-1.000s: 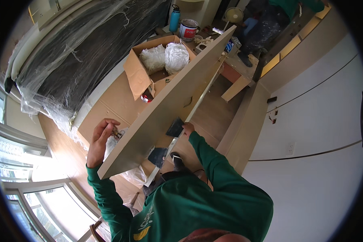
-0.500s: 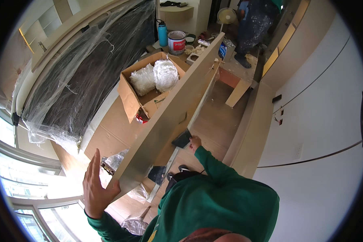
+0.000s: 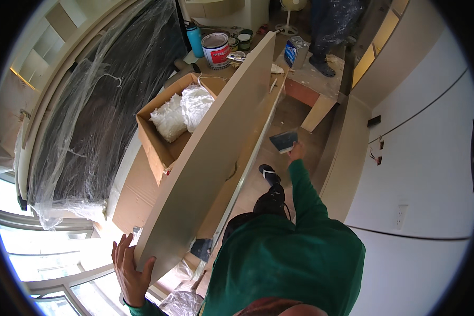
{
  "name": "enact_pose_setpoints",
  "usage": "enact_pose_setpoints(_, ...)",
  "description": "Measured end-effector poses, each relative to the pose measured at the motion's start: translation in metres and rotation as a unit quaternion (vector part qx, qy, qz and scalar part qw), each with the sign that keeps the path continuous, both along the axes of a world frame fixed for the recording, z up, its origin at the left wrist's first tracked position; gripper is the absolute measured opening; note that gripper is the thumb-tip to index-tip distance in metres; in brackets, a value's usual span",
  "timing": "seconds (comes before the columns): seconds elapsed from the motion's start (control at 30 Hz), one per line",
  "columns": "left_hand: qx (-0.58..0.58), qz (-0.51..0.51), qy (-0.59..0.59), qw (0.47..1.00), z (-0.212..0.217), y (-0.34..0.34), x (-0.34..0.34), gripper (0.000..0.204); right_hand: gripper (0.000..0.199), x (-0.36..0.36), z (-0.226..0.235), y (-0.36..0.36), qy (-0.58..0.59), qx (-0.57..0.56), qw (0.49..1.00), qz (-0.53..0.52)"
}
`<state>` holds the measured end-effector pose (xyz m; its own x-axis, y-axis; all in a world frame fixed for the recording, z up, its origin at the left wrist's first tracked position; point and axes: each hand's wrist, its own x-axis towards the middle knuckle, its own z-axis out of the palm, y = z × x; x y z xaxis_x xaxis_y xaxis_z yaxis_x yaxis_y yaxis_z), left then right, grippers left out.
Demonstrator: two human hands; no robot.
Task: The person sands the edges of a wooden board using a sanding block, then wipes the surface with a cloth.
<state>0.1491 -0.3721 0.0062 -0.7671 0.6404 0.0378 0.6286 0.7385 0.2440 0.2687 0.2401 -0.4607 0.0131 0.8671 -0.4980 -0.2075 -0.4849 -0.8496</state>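
Observation:
My right hand (image 3: pixel 296 151) is closed around a putty knife with a wide dark blade (image 3: pixel 283 140), held out to the right of a long beige panel (image 3: pixel 195 174). The panel stands on its edge, running away from me, with a small notch low on its right face. At its near end my left hand (image 3: pixel 131 271) has its fingers spread and its thumb apart, up against the panel's end. A second dark scraper blade (image 3: pixel 200 248) lies by the panel's foot near my body, its handle not clearly visible.
Left of the panel sits an open cardboard box (image 3: pixel 152 147) with white wrapped bundles. Beyond it stand a paint bucket (image 3: pixel 216 52) and a blue bottle (image 3: pixel 194 39). A person's leg (image 3: pixel 321 45) rests on a low platform (image 3: pixel 332 84). White wall panels (image 3: pixel 416 147) rise at right.
My right hand has carried the putty knife away from the panel, forward and right. My left hand sits lower in view, still at the panel's near end. A sandalled foot now shows ahead.

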Motion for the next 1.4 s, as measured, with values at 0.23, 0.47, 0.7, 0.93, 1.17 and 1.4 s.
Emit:
enact_pose_setpoints(0.23,0.060,0.049,-0.050,0.996,0.011,0.217,-0.036,0.046,0.037,-0.109,0.010,0.227,-0.023,0.118,0.991,0.060)
enact_pose_setpoints(0.47,0.007,0.085,-0.080,0.993,0.007,0.366,-0.056,0.045,0.035,-0.216,0.027,0.337,-0.016,0.061,0.967,0.245)
enact_pose_setpoints(0.7,0.018,0.193,-0.140,0.971,0.009,0.389,-0.051,0.058,0.031,-0.270,0.005,0.330,-0.213,0.527,0.792,0.223)
enact_pose_setpoints(0.93,0.027,0.220,-0.190,0.956,0.015,0.396,-0.047,0.076,0.037,-0.323,0.046,0.215,-0.151,0.459,0.563,0.671)
enact_pose_setpoints(1.17,0.020,0.207,-0.164,0.964,0.014,0.392,-0.074,0.076,0.056,-0.368,0.005,0.214,-0.250,0.621,0.406,0.622)
enact_pose_setpoints(1.4,0.037,0.124,-0.168,0.977,0.017,0.376,-0.071,0.064,0.035,-0.332,0.060,0.249,-0.154,0.549,0.635,0.521)
